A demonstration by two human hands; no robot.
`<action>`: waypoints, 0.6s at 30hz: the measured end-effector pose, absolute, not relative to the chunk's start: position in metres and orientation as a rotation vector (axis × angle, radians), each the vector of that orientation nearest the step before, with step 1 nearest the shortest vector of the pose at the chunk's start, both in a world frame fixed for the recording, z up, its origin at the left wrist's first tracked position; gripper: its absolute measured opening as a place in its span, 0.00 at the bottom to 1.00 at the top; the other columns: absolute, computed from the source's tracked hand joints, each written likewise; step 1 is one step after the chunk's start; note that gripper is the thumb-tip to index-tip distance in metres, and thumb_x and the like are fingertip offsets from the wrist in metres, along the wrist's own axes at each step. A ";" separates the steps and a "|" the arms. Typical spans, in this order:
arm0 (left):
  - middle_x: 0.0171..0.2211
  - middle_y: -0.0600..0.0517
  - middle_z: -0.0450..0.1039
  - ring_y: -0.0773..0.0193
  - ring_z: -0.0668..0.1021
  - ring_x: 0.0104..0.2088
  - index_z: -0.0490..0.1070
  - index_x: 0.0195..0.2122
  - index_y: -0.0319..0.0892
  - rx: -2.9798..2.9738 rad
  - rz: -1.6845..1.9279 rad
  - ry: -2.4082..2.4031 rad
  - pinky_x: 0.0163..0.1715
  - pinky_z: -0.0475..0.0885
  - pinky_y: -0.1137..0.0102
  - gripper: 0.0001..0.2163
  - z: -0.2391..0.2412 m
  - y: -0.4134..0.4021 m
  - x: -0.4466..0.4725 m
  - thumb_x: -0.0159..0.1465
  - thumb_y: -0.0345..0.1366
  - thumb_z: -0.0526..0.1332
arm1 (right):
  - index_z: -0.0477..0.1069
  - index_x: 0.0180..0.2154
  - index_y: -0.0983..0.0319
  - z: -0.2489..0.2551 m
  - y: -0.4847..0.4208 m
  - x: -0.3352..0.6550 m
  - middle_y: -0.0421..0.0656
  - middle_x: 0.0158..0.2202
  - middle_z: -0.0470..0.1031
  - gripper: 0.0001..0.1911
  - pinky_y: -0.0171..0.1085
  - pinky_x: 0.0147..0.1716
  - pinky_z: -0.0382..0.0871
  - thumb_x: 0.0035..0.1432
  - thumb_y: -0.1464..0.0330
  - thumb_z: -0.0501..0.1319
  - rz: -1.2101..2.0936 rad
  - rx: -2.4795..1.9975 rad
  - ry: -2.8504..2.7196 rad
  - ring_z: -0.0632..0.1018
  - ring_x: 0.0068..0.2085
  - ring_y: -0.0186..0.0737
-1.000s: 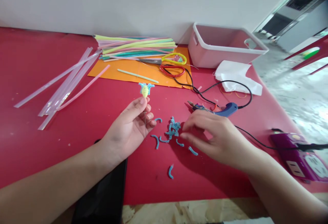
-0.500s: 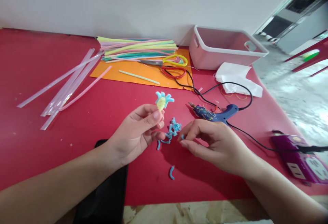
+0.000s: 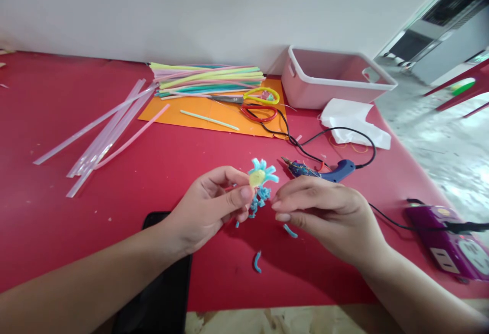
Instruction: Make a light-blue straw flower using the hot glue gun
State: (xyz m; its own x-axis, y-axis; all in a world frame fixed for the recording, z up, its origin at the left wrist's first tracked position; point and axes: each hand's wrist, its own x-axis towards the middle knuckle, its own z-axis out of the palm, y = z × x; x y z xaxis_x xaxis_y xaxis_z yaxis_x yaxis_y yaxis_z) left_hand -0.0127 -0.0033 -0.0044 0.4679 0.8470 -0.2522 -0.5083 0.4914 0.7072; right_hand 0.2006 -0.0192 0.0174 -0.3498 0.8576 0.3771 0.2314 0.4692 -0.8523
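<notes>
My left hand (image 3: 217, 204) pinches a small pipe-cleaner flower (image 3: 257, 177) between thumb and fingers. Its centre is yellow, and short light-blue petals fan out from it. To its right hovers my right hand (image 3: 324, 212), thumb and fingertips slightly apart with nothing seen between them. Behind and below the flower lies a pile of cut blue pipe-cleaner pieces (image 3: 263, 193), partly hidden by the left hand. One loose blue piece (image 3: 290, 230) rests under the right fingertips. Another curved blue piece (image 3: 257, 262) lies nearer the table's front edge.
Beyond my right hand lies a blue glue gun (image 3: 338, 172), its cord looping back. Scissors (image 3: 237, 99) and a pipe-cleaner bundle (image 3: 206, 77) rest on orange card (image 3: 198, 126). Around them are plastic strips (image 3: 107, 125), a pink bin (image 3: 324, 89), a purple power strip (image 3: 431, 237) and a black phone (image 3: 160, 293).
The flower and my left hand have moved right and slightly down. My right hand has let go of a small blue piece, which now lies on the table below it.
</notes>
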 end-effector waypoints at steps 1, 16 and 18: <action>0.23 0.57 0.77 0.73 0.77 0.21 0.77 0.28 0.44 0.599 0.894 0.643 0.22 0.72 0.80 0.08 -0.004 -0.003 -0.013 0.53 0.33 0.76 | 0.83 0.38 0.54 0.017 -0.019 0.201 0.39 0.32 0.84 0.12 0.31 0.35 0.80 0.54 0.76 0.70 0.883 -0.912 -1.832 0.83 0.34 0.35; 0.25 0.57 0.79 0.71 0.81 0.28 0.75 0.25 0.42 0.630 0.902 0.678 0.33 0.76 0.77 0.12 -0.002 -0.004 -0.012 0.49 0.34 0.79 | 0.83 0.37 0.51 0.022 -0.025 0.197 0.38 0.34 0.86 0.14 0.25 0.29 0.81 0.52 0.76 0.71 1.248 -0.977 -1.599 0.85 0.30 0.33; 0.25 0.57 0.79 0.71 0.81 0.29 0.75 0.25 0.42 0.624 0.912 0.690 0.34 0.76 0.77 0.13 -0.001 -0.004 -0.011 0.48 0.34 0.79 | 0.83 0.39 0.50 0.022 -0.025 0.197 0.36 0.35 0.86 0.16 0.25 0.33 0.82 0.52 0.76 0.71 1.185 -1.016 -1.624 0.85 0.32 0.33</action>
State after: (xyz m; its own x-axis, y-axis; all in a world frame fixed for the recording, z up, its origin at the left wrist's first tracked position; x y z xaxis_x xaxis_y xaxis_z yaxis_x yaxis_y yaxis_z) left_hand -0.0115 -0.0041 -0.0005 0.4340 0.8613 -0.2641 -0.4882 0.4712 0.7346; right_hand 0.1974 -0.0254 0.0218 -0.2983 0.9387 0.1727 0.1215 0.2168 -0.9686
